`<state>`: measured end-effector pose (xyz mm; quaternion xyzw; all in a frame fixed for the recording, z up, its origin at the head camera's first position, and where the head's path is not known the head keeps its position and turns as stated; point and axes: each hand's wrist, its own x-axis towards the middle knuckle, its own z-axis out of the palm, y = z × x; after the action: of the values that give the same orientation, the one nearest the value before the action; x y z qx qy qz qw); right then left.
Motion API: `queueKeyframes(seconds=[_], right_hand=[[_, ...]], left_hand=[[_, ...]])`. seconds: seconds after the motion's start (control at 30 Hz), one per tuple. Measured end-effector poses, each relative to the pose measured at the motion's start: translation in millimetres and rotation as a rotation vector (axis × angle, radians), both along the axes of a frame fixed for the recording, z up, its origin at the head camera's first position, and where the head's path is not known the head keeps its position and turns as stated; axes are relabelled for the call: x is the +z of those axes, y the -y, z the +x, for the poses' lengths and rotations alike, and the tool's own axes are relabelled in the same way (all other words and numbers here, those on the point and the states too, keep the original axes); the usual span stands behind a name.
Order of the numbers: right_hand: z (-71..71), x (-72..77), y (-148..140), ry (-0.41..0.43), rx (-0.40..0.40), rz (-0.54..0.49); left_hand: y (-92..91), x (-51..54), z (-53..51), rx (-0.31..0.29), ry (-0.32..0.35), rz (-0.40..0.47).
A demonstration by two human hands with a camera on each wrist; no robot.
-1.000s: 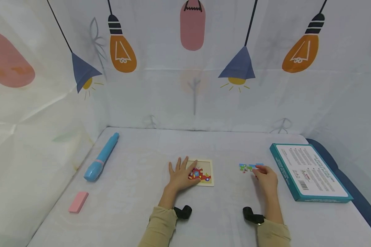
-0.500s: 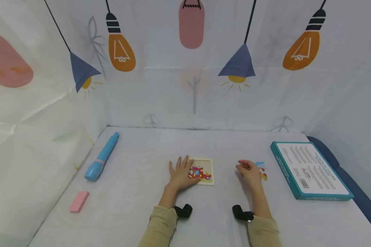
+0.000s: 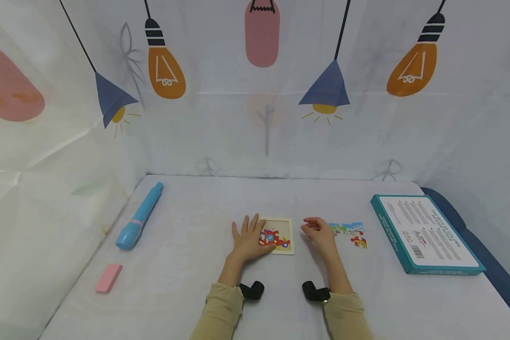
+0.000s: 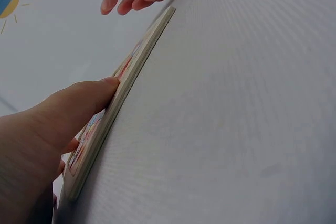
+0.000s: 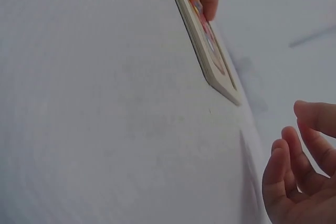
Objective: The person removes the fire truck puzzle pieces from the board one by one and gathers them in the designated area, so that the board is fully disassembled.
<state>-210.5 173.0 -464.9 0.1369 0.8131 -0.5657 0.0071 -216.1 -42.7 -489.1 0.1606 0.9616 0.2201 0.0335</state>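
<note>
In the head view my left hand (image 3: 248, 240) lies spread over the left part of a small wooden puzzle tray (image 3: 292, 236). Inside the tray is a red vehicle picture (image 3: 274, 238), partly under the hand. The left wrist view shows my thumb (image 4: 100, 94) against the tray's near edge. My right hand (image 3: 320, 233) hovers just right of the tray, apart from it. Its fingers (image 5: 302, 169) bend loosely in the right wrist view, with nothing visible between them. Colourful puzzle pieces (image 3: 352, 228) lie beyond it, with a red-and-yellow piece (image 3: 359, 242) below them.
A teal box (image 3: 427, 236) with a white printed back lies at the right of the white table (image 3: 187, 293). At the left are a blue pen-shaped device (image 3: 140, 215) and a pink block (image 3: 108, 278). A printed cloth (image 3: 221, 127) hangs behind.
My right hand has moved left from the loose pieces to beside the tray, uncovering those pieces. My left hand stays on the tray.
</note>
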Motion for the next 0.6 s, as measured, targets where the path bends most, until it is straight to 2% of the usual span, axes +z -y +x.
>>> queueKeyframes(seconds=[0.23, 0.37, 0.47, 0.6], right_hand=[[-3.2, -0.7, 20, -0.017, 0.041, 0.004], [-5.2, -1.2, 31, -0.037, 0.104, 0.049], [-6.6, -1.9, 40, -0.058, 0.177, 0.133], [-8.9, -2.0, 49, -0.091, 0.303, 0.332]], left_hand=[[0.1, -0.6, -0.7, 0.002, -0.007, -0.008], [-0.1, -1.1, -1.4, 0.006, -0.003, -0.004], [-0.2, -2.0, -2.4, 0.01, 0.004, -0.011], [0.2, -2.4, -2.3, 0.011, 0.003, -0.013]])
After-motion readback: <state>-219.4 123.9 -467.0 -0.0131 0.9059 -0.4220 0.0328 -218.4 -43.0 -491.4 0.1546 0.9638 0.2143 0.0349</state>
